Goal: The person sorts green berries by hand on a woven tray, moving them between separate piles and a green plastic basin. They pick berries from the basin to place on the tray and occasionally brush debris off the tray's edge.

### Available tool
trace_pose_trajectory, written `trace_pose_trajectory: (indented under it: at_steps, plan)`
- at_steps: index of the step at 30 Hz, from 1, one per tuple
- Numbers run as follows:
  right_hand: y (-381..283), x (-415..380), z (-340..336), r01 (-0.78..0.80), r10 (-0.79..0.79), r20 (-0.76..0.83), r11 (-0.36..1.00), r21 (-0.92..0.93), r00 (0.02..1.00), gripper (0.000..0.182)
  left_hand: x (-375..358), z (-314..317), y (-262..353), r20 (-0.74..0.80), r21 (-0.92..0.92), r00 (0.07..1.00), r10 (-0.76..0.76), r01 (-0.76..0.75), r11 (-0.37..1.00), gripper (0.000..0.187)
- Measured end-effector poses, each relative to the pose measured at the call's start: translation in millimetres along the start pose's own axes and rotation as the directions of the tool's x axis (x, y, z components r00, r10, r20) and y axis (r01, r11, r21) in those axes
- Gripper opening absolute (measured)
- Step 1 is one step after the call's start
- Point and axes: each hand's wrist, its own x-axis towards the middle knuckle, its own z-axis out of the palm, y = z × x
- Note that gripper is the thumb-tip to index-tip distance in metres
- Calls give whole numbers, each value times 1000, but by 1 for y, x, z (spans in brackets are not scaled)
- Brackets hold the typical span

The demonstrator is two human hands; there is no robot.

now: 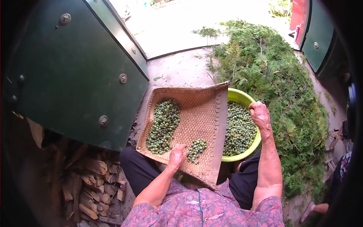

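A woven tray [196,109] rests tilted across my lap, its right edge over a yellow-green basin [245,96]. On the tray lie a large pile of green berries [163,126] at the left and a smaller cluster [196,149] near the front. My left hand [177,155] is on the tray between the two piles, its fingers curled together; whatever they hold is hidden. More green berries [240,128] fill the basin. At the basin's right rim is my right hand [260,112], closed, with its fingertips and any contents hidden.
Cut green branches [272,83] are heaped on the right. A dark green metal door [75,68] stands at the left, above stacked split firewood [96,185]. Another green door [319,38] is at the upper right. Part of a person's foot [308,211] shows at the lower right.
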Motion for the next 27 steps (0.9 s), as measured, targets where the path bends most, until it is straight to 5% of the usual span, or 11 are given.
trace_pose_trajectory:
  at_steps: [5, 7, 10, 21, 25, 27]
  plan:
    - [1, -3, 10, 9, -24, 86, 985, 171, 996, 15, 4, 8, -12, 25, 199, 999, 27, -31, 980, 53]
    - [-7, -1, 10, 60, -75, 66, 977, 205, 995, 15, 8, 11, -18, 204, 202, 967, -150, 108, 974, 65]
    - [-22, 1, 8, 72, -86, 38, 957, 281, 996, 16, 19, 10, -18, 264, 201, 929, -258, 208, 957, 68]
    - [-39, 5, 10, 99, -147, 147, 951, 294, 978, 18, 16, 27, 15, 134, -74, 975, -179, 190, 979, 53]
    - [-36, 8, 19, 189, -226, 106, 942, 279, 968, 17, 28, 45, -1, 47, -11, 995, -84, 85, 996, 52]
    - [-32, 7, 24, 239, -266, 51, 925, 297, 963, 16, 31, 46, 11, 39, -118, 995, -97, 101, 988, 52]
